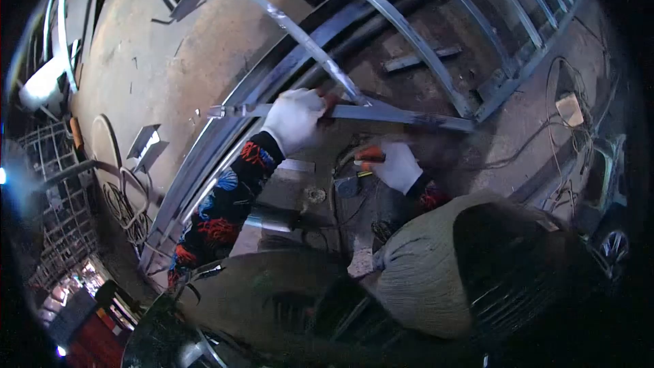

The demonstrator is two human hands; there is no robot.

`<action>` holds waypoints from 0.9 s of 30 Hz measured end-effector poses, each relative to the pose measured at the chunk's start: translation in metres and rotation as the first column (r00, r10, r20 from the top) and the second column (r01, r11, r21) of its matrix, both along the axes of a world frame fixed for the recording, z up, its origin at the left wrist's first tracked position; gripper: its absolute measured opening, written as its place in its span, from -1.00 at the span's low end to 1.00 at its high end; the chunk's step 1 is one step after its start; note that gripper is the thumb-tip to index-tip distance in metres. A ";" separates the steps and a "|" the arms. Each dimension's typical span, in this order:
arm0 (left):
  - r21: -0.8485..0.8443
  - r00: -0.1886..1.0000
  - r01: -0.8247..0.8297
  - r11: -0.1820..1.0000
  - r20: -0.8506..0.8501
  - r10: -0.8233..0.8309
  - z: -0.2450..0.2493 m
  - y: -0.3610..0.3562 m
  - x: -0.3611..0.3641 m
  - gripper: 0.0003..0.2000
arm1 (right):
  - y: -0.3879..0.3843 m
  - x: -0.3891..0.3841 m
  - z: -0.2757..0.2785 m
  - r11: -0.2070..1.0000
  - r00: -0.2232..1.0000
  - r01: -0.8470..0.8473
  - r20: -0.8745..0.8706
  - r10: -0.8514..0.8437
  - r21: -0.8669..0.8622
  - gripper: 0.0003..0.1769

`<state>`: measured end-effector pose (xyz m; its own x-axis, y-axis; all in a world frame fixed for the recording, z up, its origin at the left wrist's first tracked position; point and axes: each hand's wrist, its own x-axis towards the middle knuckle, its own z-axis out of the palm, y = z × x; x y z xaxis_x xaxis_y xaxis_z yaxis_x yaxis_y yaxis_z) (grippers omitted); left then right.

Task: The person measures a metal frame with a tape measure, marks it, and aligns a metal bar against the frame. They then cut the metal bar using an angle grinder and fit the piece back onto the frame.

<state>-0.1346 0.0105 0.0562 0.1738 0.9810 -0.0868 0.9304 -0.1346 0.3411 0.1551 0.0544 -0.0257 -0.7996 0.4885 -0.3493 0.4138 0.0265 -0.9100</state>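
Observation:
My left hand (294,120), in a white glove with bare-looking fingertips, is closed over a flat metal bar (381,113) that forms the near edge of a welded steel frame. A slanting square tube (300,34) meets the bar just right of that hand. Below the bar, my right hand (396,166), also gloved, has its fingers pinched together. A small pale tip shows at those fingers; I cannot make out what it is. Close under them lies a blue tape measure (347,187) with a bit of yellow beside it.
Parallel steel rails (402,20) of the frame extend to the upper right. Long metal channels (225,123) run along the left. A short steel piece (422,58) lies inside the frame. Cables (555,123) and a wooden block (569,110) lie right; a wire grid (61,197) stands left.

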 end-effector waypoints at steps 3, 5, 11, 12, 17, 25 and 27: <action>0.073 0.992 -0.079 0.994 0.103 0.071 0.017 -0.020 0.001 -0.61 | -0.010 -0.019 0.026 0.885 0.976 -0.197 0.166 0.138 0.422 -0.79; 0.050 0.970 -0.144 0.988 0.206 0.131 0.034 -0.040 -0.004 -0.60 | -0.009 -0.019 0.014 0.864 0.987 -0.144 0.129 0.093 0.482 -0.77; -0.478 0.722 -0.452 0.753 0.300 0.624 0.135 -0.135 -0.061 -0.50 | -0.011 -0.046 0.011 0.867 0.991 -0.079 -0.059 0.124 0.493 -0.79; -0.517 0.658 -0.520 0.680 0.264 0.705 0.138 -0.161 -0.076 -0.48 | -0.012 -0.051 0.011 0.817 0.987 -0.105 -0.040 0.155 0.567 -0.79; -0.798 0.186 -0.488 0.354 0.301 0.935 0.181 -0.257 -0.100 -0.57 | -0.016 -0.071 -0.001 0.667 0.963 -0.217 0.046 0.265 0.712 -0.80; -0.835 -0.154 -0.343 0.430 0.502 0.851 0.149 -0.341 -0.090 -0.53 | -0.011 -0.077 0.009 0.567 0.924 -0.367 0.215 0.318 0.737 -0.77; -0.804 -0.205 -0.334 0.491 0.571 0.795 0.147 -0.347 -0.087 -0.47 | -0.011 -0.084 0.027 0.568 0.908 -0.417 0.289 0.304 0.710 -0.74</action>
<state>-0.2220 -0.3363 0.2036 -0.2838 0.6507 -0.7043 -0.4592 0.5525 0.6956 0.0711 0.0439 0.0017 -0.9473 0.3013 -0.1091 0.3175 0.8368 -0.4461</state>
